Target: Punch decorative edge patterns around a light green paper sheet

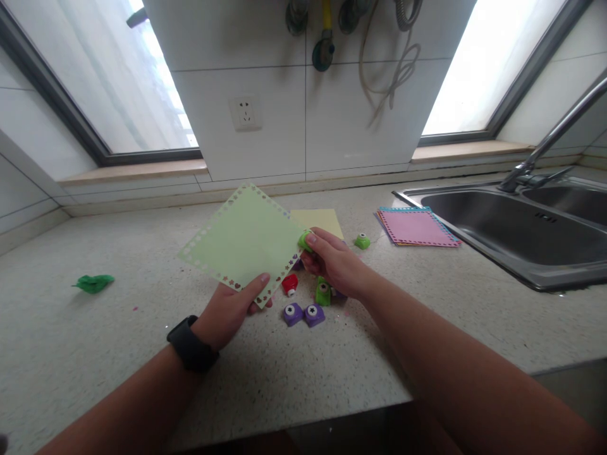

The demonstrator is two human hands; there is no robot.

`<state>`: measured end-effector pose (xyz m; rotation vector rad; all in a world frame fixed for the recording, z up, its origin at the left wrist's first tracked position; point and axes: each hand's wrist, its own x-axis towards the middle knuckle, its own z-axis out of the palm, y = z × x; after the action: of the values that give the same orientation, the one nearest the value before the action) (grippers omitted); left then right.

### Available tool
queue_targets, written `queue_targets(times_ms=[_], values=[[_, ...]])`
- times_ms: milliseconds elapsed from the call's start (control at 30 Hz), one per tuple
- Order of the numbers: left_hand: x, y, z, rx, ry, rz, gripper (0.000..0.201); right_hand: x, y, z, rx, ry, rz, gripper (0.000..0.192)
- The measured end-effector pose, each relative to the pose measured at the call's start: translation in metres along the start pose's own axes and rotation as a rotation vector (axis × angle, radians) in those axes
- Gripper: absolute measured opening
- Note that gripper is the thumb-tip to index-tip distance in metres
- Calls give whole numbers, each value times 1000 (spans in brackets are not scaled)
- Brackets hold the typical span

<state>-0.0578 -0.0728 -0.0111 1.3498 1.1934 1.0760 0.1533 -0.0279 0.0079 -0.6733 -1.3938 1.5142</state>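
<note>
My left hand (231, 311) holds a light green paper square (241, 242) by its near corner, raised above the counter; its edges carry rows of small punched holes. My right hand (333, 260) grips a small green paper punch (305, 240) clamped on the sheet's right edge. Below the hands, on the speckled countertop (118, 316), lie a red punch (289, 284), a green punch (323, 293) and two purple punches (302, 313). Another green punch (363, 241) sits a little further right. A black watch is on my left wrist.
A yellow sheet (322, 220) lies behind the hands. A stack of pink and blue punched sheets (416, 226) rests beside a steel sink (512, 234) with a tap (550, 142) at right. A crumpled green scrap (93, 282) lies at left. A tiled wall with a socket (245, 113) stands behind.
</note>
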Motion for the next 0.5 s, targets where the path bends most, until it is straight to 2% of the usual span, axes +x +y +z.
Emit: queue_targets(times_ms=[500], values=[[0,-1,0,16,-4,22,31,1,-1,0,-35,9,-13,29]])
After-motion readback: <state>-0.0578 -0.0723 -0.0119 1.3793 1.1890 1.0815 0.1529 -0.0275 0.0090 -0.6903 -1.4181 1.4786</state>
